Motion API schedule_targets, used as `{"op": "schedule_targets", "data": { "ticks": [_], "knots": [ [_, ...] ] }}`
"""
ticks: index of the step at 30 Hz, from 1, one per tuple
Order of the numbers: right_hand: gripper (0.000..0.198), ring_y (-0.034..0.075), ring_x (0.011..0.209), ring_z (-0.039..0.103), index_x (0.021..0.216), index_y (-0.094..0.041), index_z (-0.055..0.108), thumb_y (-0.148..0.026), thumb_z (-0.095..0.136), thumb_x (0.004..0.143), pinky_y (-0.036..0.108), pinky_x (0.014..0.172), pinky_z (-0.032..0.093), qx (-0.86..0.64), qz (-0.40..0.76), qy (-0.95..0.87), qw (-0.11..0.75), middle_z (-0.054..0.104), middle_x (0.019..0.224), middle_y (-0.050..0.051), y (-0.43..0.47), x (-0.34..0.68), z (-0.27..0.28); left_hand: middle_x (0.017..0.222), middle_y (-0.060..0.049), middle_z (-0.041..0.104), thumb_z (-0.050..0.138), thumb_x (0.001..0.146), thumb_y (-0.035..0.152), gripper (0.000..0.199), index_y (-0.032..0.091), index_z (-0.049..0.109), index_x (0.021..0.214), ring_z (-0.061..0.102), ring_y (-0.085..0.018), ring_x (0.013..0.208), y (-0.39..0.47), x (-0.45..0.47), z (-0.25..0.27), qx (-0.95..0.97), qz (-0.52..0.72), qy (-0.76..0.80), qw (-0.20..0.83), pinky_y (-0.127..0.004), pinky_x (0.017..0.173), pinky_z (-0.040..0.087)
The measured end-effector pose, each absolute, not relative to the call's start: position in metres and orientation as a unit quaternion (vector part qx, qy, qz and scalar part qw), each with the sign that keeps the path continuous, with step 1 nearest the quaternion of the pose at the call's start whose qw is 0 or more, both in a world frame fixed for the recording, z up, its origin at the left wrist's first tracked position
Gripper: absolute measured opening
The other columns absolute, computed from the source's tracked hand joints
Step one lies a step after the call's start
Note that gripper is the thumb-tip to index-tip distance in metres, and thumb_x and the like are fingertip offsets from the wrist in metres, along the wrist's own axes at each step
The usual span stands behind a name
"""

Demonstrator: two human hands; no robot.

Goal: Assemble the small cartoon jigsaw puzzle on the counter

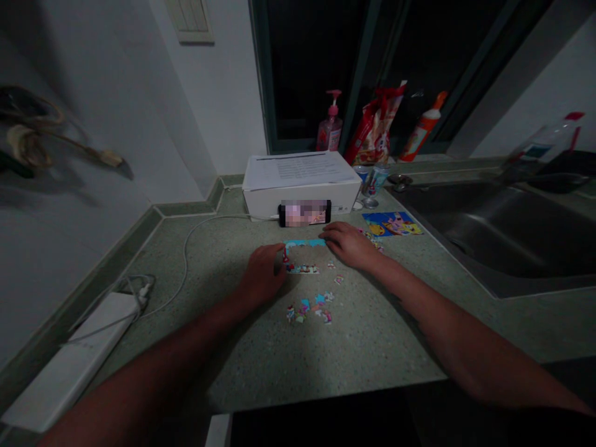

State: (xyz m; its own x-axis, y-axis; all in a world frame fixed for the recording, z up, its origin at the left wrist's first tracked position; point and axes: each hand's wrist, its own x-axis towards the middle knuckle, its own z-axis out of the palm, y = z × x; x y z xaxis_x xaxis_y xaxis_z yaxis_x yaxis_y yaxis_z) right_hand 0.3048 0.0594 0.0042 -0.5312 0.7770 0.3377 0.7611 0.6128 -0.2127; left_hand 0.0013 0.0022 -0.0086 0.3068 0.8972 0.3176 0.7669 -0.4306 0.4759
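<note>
A partly joined jigsaw puzzle (305, 243) lies flat on the counter, with its top strip, left side and bottom strip in place around a bare middle. My left hand (263, 272) rests at its left edge, thumb and fingers apart. At the top right corner, my right hand (350, 246) touches the strip with its fingers stretched out. Several loose puzzle pieces (320, 299) are scattered nearer to me, and a couple more sit below my right hand. Beyond that hand, further pieces (372, 238) are partly hidden beside a blue picture card (393, 224).
A phone (305, 213) leans against a white box (302, 171), its cable running left to a power strip (100, 335). A steel sink (493, 248) is at the right. A pump bottle (329, 127), a red bag (375, 127) and an orange bottle (423, 131) stand by the window.
</note>
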Motion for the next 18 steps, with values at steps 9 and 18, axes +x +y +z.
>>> {"op": "schedule_targets", "data": {
  "ticks": [9, 18],
  "knots": [
    [0.04, 0.034, 0.117, 0.072, 0.124, -0.019, 0.079, -0.005, 0.057, 0.094, 0.051, 0.106, 0.057, -0.492, 0.014, -0.846, 0.204, 0.081, 0.119, 0.015, 0.049, 0.316, 0.022, 0.14, -0.015, 0.075, 0.065, 0.093, 0.018, 0.046, 0.021, 0.067, 0.139, 0.07, -0.036, 0.133, 0.002, 0.001, -0.009, 0.799, 0.286, 0.516, 0.113, -0.062, 0.12, 0.053],
    [0.039, 0.033, 0.115, 0.074, 0.127, -0.017, 0.08, -0.006, 0.057, 0.096, 0.046, 0.103, 0.057, -0.496, 0.025, -0.851, 0.172, 0.082, 0.117, 0.015, 0.037, 0.314, 0.032, 0.142, -0.015, 0.074, 0.067, 0.092, 0.018, 0.048, 0.02, 0.066, 0.141, 0.069, -0.035, 0.134, 0.002, 0.0, -0.01, 0.8, 0.278, 0.519, 0.113, -0.059, 0.123, 0.051]
  ]
}}
